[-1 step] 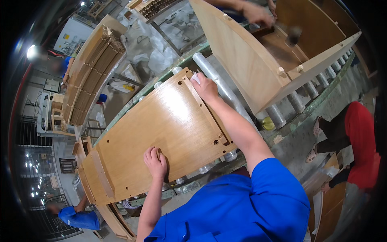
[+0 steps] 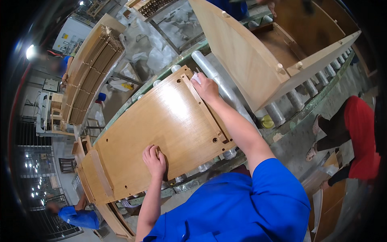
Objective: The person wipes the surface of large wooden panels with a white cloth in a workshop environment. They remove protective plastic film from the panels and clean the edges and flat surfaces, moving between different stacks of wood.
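A varnished wooden panel (image 2: 137, 125) with drilled holes lies flat in front of me on rollers. My right hand (image 2: 206, 89) is at its far right corner, closed on a small white cloth (image 2: 196, 78) or wad of paper; which one I cannot tell. The cloth is beside the end of a narrow wooden strip (image 2: 204, 111) fixed along the panel's right end. My left hand (image 2: 154, 160) lies on the panel near its close edge, fingers slightly bent and holding nothing. A second strip (image 2: 101, 172) crosses the panel's left end.
A wooden cabinet carcass (image 2: 246, 60) with dowels stands on the rollers (image 2: 219, 80) at the far right, a co-worker's hand (image 2: 271, 8) above it. Stacked slats (image 2: 94, 76) stand at the far left. A person in red (image 2: 360, 141) holds boards at the right.
The co-worker's hand and the blurred tool over the carcass have moved up toward the top edge. My hands stay in place on the panel; the view shifts slightly.
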Tool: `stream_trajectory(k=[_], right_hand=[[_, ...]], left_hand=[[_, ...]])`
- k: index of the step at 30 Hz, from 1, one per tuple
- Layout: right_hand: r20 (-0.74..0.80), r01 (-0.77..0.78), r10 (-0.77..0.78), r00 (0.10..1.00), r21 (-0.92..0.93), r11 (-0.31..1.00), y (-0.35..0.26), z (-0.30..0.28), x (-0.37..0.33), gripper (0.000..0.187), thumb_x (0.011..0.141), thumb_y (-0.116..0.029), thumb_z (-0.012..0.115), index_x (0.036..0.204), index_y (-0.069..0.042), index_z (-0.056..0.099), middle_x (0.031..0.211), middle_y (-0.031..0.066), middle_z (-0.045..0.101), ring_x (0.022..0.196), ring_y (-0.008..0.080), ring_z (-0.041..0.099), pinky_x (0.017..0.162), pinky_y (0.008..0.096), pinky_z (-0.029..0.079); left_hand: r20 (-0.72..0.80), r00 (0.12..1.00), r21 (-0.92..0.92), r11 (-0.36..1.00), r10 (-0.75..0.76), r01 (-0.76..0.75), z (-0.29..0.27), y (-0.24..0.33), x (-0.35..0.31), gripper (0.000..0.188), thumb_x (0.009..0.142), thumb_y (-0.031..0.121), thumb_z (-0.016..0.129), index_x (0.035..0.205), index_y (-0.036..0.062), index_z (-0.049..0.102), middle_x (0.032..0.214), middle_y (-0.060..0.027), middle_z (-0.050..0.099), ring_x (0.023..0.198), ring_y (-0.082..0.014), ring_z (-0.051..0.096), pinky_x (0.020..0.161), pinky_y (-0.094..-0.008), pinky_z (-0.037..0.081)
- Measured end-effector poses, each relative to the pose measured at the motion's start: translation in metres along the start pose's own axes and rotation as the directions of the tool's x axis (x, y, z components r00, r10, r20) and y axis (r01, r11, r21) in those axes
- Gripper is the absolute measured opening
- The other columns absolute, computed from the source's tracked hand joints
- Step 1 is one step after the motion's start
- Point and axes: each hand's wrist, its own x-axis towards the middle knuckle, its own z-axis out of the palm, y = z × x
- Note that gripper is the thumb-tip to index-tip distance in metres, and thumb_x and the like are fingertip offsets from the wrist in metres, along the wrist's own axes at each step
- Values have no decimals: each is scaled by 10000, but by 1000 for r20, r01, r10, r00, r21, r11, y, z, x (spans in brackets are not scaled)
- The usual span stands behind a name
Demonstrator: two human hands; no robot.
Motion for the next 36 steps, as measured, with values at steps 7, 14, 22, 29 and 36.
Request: stream_trajectory(k=[7, 14, 22, 29, 36], right_hand=[[88, -23, 23, 996, -7, 1000, 7, -32, -54, 341, 878, -404, 545, 944, -70, 535, 783, 185, 644, 744, 385, 625, 633, 468, 486], [53, 21, -21, 998, 11, 1000, 11, -66, -115, 306, 885, -373, 546, 912, -69, 534, 720, 164, 640, 684, 380, 620, 592, 463, 481], [55, 28, -29, 998, 7, 1000, 13, -105, -179, 254, 879, -328, 583, 848, -78, 551, 704, 149, 638, 663, 354, 624, 562, 431, 486], [156, -108, 73, 985, 230, 967, 20, -128, -215, 226, 893, -301, 585, 872, -77, 569, 738, 112, 646, 592, 280, 619, 523, 364, 480], [745, -701, 90, 661, 656, -280, 29, -126, -140, 261, 913, -248, 576, 1112, -102, 492, 813, 49, 571, 511, 75, 453, 402, 198, 331]], left_hand=[[-16, 1000, 1, 1000, 15, -15, 1, -1, -2, 235, 774, 75, 549, 1006, 47, 558, 1112, -148, 523, 1068, -339, 462, 948, -445, 350], [-26, 999, 3, 999, 41, -41, 2, -5, -2, 224, 784, 85, 561, 1005, 49, 565, 1111, -144, 533, 1072, -334, 468, 948, -445, 357], [-32, 999, 12, 999, 37, -37, 5, -6, -5, 230, 796, 100, 559, 1023, 64, 568, 1127, -124, 532, 1091, -317, 462, 951, -433, 356], [-19, 1000, 20, 1000, 13, -13, 2, -3, -6, 239, 797, 105, 555, 1033, 70, 566, 1130, -113, 532, 1098, -313, 461, 954, -429, 353], [-8, 1000, 34, 999, -16, 16, -3, -1, -3, 234, 777, 108, 566, 1010, 83, 569, 1123, -98, 535, 1098, -308, 467, 944, -430, 361]])
